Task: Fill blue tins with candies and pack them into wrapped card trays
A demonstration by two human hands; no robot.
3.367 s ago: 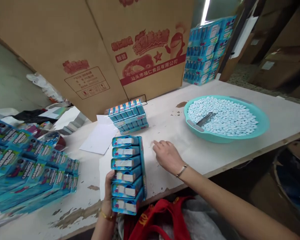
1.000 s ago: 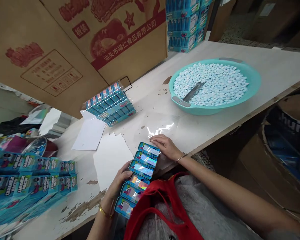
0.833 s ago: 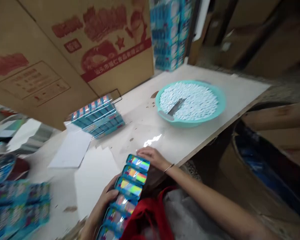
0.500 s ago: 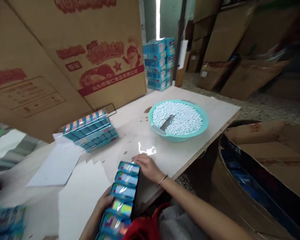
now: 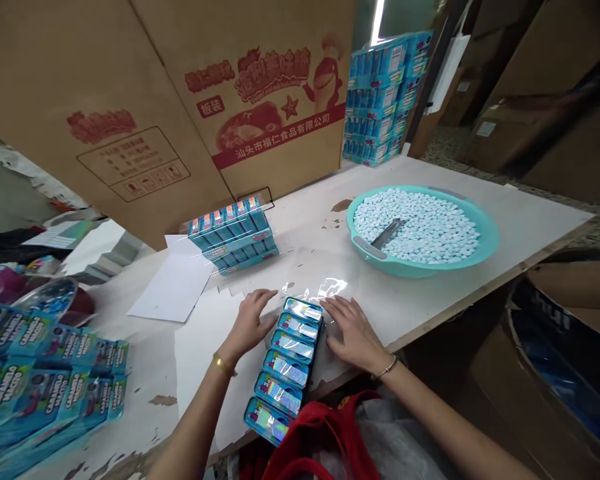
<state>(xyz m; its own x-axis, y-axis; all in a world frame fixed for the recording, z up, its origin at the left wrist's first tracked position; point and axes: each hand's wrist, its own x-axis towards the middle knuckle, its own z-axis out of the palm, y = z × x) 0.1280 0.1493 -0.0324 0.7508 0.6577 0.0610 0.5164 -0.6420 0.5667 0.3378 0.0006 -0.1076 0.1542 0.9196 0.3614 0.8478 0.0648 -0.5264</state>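
Up from the row's side, my left hand (image 5: pixel 253 320) has moved beside the far end of six blue candy boxes (image 5: pixel 281 369), thumb and fingers parted; whether my right hand (image 5: pixel 355 333) pinches the clear film (image 5: pixel 334 287), I cannot tell. The boxes lie near the table (image 5: pixel 525 207) edge; bare tabletop reaches the turquoise basin (image 5: pixel 417 269) of pale-blue candies (image 5: pixel 437 223) and a metal scoop (image 5: pixel 387 233).
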